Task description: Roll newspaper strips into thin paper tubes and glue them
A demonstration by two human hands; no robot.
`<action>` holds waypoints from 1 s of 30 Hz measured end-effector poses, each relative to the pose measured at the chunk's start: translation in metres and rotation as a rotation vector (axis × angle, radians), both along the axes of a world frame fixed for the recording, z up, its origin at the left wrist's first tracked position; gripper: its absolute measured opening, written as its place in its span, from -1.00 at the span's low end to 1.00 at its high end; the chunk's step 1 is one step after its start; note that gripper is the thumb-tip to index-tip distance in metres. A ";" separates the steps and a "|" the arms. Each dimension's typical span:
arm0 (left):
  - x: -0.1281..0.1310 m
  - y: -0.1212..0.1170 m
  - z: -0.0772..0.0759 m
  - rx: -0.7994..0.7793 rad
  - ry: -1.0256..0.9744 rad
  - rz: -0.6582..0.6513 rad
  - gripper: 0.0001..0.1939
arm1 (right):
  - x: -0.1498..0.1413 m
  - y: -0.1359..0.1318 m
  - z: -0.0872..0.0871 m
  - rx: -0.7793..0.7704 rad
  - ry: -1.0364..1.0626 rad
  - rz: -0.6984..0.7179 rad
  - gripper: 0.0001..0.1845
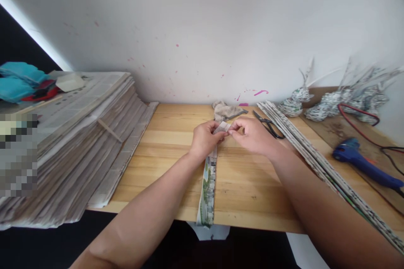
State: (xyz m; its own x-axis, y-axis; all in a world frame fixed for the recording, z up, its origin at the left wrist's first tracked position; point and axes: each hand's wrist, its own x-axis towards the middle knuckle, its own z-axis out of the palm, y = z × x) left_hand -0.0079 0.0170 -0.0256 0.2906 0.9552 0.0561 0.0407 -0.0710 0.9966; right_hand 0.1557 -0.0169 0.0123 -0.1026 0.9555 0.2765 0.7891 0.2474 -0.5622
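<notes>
A long, narrow newspaper strip (pixel 207 189) runs from the table's front edge up to my hands in the middle of the table. My left hand (pixel 206 138) pinches its far end, where a pale corner (pixel 223 126) shows between the fingers. From the other side, the thumb and fingertips of my right hand (pixel 248 133) close on that same corner. Just beyond my hands lies a crumpled greyish cloth (pixel 225 111). Black-handled scissors (pixel 269 127) rest behind my right hand, partly covered by it.
A tall newspaper stack (pixel 94 134) fills the left side. Thin rolled paper sticks (pixel 303 151) lie diagonally at right. Beyond them are a blue glue gun (pixel 366 166), a cardboard sheet (pixel 328 128) and woven paper pieces (pixel 295 101). A white wall (pixel 202 42) stands behind.
</notes>
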 end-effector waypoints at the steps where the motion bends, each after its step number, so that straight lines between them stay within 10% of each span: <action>1: 0.000 0.000 0.000 -0.011 -0.015 -0.001 -0.83 | 0.000 0.000 -0.001 -0.014 0.019 -0.001 -0.84; 17: 0.001 0.000 0.004 -0.039 -0.089 0.039 -0.81 | 0.008 0.004 -0.002 -0.158 0.263 0.045 -0.78; 30: -0.004 0.002 -0.002 0.263 0.140 0.090 -0.87 | -0.002 -0.001 0.004 -0.071 0.149 -0.057 -0.87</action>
